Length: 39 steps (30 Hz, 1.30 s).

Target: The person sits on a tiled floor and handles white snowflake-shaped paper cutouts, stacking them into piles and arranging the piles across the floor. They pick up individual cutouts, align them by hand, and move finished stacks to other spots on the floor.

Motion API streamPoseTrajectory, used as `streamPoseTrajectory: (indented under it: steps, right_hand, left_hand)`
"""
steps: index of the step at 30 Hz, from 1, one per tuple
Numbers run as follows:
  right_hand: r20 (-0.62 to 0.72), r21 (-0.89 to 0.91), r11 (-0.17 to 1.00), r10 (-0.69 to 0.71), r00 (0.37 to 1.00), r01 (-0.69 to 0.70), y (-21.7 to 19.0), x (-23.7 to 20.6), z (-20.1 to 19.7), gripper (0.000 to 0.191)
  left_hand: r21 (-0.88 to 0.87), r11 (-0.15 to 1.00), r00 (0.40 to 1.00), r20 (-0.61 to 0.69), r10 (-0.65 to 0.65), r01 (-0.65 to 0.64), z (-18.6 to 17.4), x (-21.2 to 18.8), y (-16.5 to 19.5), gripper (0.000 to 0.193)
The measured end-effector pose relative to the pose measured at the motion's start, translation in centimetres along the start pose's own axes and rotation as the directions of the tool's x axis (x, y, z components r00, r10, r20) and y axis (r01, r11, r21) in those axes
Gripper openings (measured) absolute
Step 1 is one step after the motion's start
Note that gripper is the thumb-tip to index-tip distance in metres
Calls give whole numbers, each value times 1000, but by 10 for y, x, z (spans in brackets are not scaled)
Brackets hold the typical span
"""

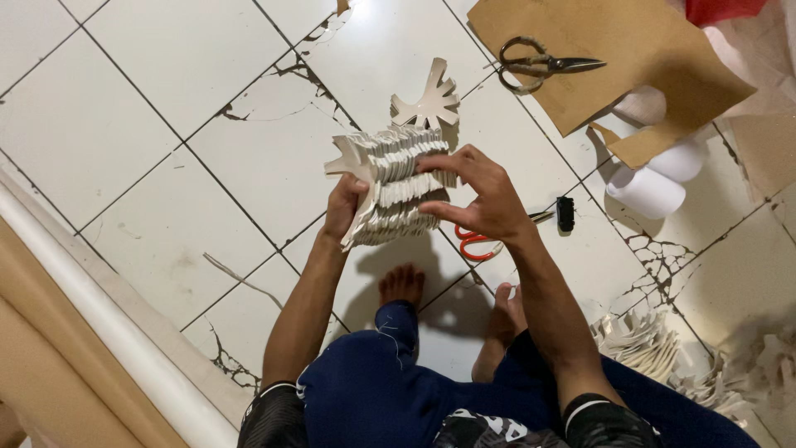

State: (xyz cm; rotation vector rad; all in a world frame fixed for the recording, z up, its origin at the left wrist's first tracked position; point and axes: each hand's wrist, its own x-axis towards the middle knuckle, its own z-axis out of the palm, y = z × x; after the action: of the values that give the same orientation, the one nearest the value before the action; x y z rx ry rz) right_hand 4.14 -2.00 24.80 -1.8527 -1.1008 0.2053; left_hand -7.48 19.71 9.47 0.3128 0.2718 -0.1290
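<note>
Cardboard cutouts in a thick fanned stack (394, 187), pale and all cut to the same branching shape, sit in the air between both hands above the tiled floor (166, 108). The left hand (342, 207) is closed around the stack's lower left edge, thumb up along the side, bearing its weight. The right hand (481, 195) is partly open on the stack's right side, its fingers spread over the edges of the pieces and its thumb pressed lower down, so it grips the stack too. Just beyond the hands, touching the top of the stack as seen from here, a single cutout (429, 99) of the same shape lies flat on the floor. Below the right hand, partly hidden by the wrist, are scissors with red handles (474, 242), and just to their right a small black object (565, 213) whose kind cannot be told. Farther out beyond the right hand lies a sheet of brown cardboard (613, 66) with a pair of metal scissors (543, 64) on it, and white paper rolls (655, 178) rest beside its edge. Near the right elbow lies a heap of pale offcuts (655, 348). The person's bare feet (402, 284) rest on the floor under the hands.
</note>
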Motion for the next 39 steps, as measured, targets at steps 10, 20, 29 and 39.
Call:
streamPoseTrajectory:
  steps: [10,20,29,39]
  right_hand:
    - [-83,-13,985,-170,982,170,9,-5,16,54]
    - [-55,-51,983,-180,982,178,14,-6,24,48]
    - [24,-38,998,-53,998,54,26,-7,26,29]
    - [271,-349,933,186,945,-83,111,-20,105,22]
  left_hand:
    - [185,981,996,-70,-49,61,-2,6,-11,41]
    - [245,958,984,-133,-121,151,33,-1,-13,44]
    - [494,861,969,-249,9,119,29,2,-5,38]
    - [862,369,894,-424,145,349,-8,37,5,44]
